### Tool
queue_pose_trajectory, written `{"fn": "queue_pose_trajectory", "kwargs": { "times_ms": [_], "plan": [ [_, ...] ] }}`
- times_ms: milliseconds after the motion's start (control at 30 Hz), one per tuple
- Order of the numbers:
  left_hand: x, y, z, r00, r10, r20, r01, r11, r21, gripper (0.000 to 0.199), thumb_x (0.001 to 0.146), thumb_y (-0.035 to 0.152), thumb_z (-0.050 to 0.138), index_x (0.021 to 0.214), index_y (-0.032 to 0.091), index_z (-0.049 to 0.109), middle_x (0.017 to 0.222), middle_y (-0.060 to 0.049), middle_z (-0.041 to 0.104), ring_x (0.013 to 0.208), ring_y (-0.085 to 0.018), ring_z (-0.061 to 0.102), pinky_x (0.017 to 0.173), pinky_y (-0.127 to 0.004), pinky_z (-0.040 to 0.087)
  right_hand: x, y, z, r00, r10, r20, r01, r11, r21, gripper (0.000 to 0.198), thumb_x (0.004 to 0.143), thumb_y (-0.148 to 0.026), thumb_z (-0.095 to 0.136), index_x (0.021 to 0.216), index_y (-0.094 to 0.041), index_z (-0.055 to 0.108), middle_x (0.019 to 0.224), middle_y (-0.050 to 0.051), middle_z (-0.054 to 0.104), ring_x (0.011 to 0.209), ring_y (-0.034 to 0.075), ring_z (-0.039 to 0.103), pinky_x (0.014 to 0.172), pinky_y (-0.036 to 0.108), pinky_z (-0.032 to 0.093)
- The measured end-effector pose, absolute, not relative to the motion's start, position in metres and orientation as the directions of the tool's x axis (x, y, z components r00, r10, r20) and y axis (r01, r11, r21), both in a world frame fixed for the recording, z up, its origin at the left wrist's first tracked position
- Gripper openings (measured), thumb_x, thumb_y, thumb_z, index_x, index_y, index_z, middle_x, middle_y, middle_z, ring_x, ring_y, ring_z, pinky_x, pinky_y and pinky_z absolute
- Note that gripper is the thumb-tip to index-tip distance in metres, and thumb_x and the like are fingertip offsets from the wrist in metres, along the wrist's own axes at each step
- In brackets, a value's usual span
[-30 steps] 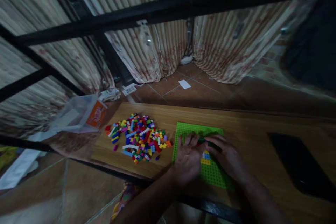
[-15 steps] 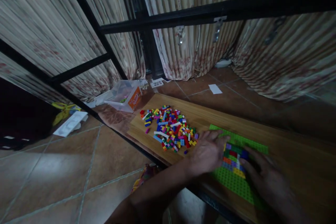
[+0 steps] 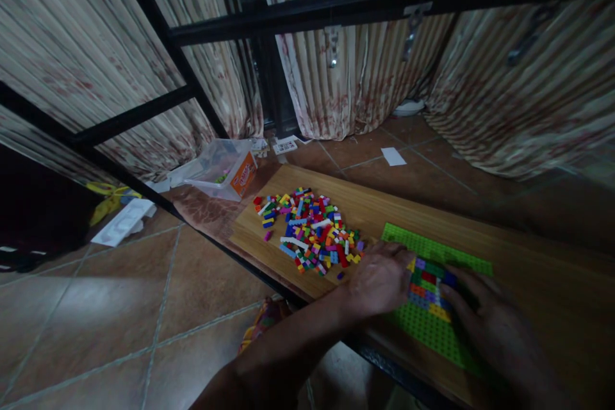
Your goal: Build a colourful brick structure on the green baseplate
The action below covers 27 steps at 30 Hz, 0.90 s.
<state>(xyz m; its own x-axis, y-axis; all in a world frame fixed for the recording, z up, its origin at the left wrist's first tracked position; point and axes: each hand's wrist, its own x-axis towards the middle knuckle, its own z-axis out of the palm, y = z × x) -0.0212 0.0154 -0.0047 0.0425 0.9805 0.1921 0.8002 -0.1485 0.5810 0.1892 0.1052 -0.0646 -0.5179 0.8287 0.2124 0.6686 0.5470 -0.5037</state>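
Observation:
A block of coloured toy building bricks (image 3: 426,291) sits on a green studded baseplate (image 3: 432,333). My left hand (image 3: 379,277) is against the block's left side, its fingers curled over the upper left corner by a yellow brick; the fingertips are partly hidden. From the right, my right hand (image 3: 497,323) has thumb and forefinger closed about a dark blue brick (image 3: 450,278) at the block's right edge. Left of my left hand lies a loose heap of mixed bricks (image 3: 317,230).
Beneath everything is a long wooden board (image 3: 365,198). A clear plastic box (image 3: 211,182) with an orange label stands past its far left end. A black metal rail (image 3: 307,16) crosses in front of striped curtains. White paper (image 3: 393,156) lies on the tiled floor.
The view has shifted slightly. Both hands stay at the brick block, and the left hand's fingers have drawn in a little at its upper left corner.

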Motion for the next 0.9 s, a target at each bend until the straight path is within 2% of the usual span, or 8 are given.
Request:
{"fn": "queue_pose_trajectory", "kwargs": {
  "times_ms": [133,233,300,367,433,500,633,900],
  "plan": [
    [-0.016,0.016,-0.005,0.055,0.984,0.172,0.804,-0.146,0.576,0.032,0.091,0.017,0.044,0.119,0.017,0.057,0.118,-0.008,0.064,0.112,-0.022,0.058,0.103,-0.039,0.046,0.187,0.1,-0.051,-0.426,0.883,0.196,0.66,0.452,-0.6,0.054,0.084,-0.06,0.048,0.114,-0.019,0.066,0.116,0.013,0.067,0.101,0.03,0.064,0.087,0.045,0.051],
    [-0.014,0.017,-0.006,0.019,0.989,0.146,0.799,-0.103,0.593,0.036,0.09,0.015,0.044,0.124,0.017,0.055,0.123,-0.009,0.062,0.116,-0.022,0.055,0.106,-0.037,0.044,0.189,0.099,-0.041,-0.232,0.949,0.214,0.621,0.314,-0.718,0.048,0.085,-0.056,0.049,0.108,-0.019,0.069,0.11,0.012,0.071,0.097,0.027,0.066,0.086,0.042,0.051],
    [-0.012,0.02,-0.007,-0.005,0.993,0.119,0.788,-0.069,0.612,0.038,0.09,0.014,0.044,0.127,0.015,0.053,0.126,-0.01,0.061,0.119,-0.022,0.055,0.107,-0.036,0.043,0.192,0.101,-0.039,-0.081,0.978,0.191,0.553,0.204,-0.808,0.044,0.084,-0.055,0.052,0.099,-0.018,0.072,0.096,0.011,0.074,0.085,0.025,0.068,0.079,0.039,0.053],
    [-0.011,0.023,-0.007,-0.036,0.995,0.097,0.775,-0.033,0.631,0.04,0.09,0.014,0.044,0.129,0.014,0.052,0.13,-0.011,0.059,0.121,-0.022,0.054,0.108,-0.035,0.042,0.192,0.102,-0.039,-0.041,0.994,0.099,0.484,0.106,-0.869,0.043,0.082,-0.054,0.056,0.097,-0.017,0.072,0.088,0.009,0.075,0.071,0.021,0.067,0.069,0.036,0.053],
    [-0.008,0.026,-0.006,-0.078,0.995,0.069,0.764,0.015,0.645,0.041,0.09,0.014,0.044,0.131,0.014,0.052,0.131,-0.012,0.059,0.121,-0.023,0.055,0.107,-0.036,0.043,0.19,0.101,-0.04,-0.05,0.999,0.006,0.46,0.028,-0.887,0.04,0.08,-0.051,0.058,0.096,-0.016,0.073,0.082,0.008,0.075,0.062,0.019,0.065,0.062,0.034,0.051],
    [-0.006,0.029,-0.004,-0.122,0.992,0.03,0.751,0.072,0.657,0.041,0.09,0.014,0.044,0.13,0.015,0.053,0.129,-0.013,0.06,0.116,-0.023,0.059,0.104,-0.036,0.045,0.185,0.1,-0.041,-0.093,0.995,-0.04,0.454,0.006,-0.891,0.037,0.078,-0.047,0.06,0.094,-0.017,0.074,0.082,0.008,0.075,0.065,0.02,0.066,0.064,0.034,0.052],
    [-0.005,0.034,-0.002,-0.224,0.974,-0.042,0.7,0.19,0.688,0.039,0.089,0.015,0.046,0.126,0.014,0.057,0.119,-0.013,0.067,0.104,-0.022,0.066,0.097,-0.035,0.05,0.177,0.095,-0.042,-0.155,0.988,-0.022,0.439,0.049,-0.897,0.032,0.078,-0.041,0.059,0.095,-0.019,0.075,0.094,0.008,0.076,0.085,0.023,0.07,0.08,0.036,0.053],
    [-0.01,0.043,-0.012,-0.291,0.955,-0.063,0.606,0.235,0.76,0.03,0.086,0.014,0.049,0.109,0.015,0.068,0.105,-0.01,0.073,0.096,-0.021,0.068,0.089,-0.032,0.052,0.172,0.093,-0.041,-0.166,0.985,-0.04,0.474,0.044,-0.88,0.031,0.078,-0.035,0.059,0.099,-0.018,0.074,0.093,0.008,0.077,0.081,0.022,0.071,0.076,0.035,0.054]
  ]
}}
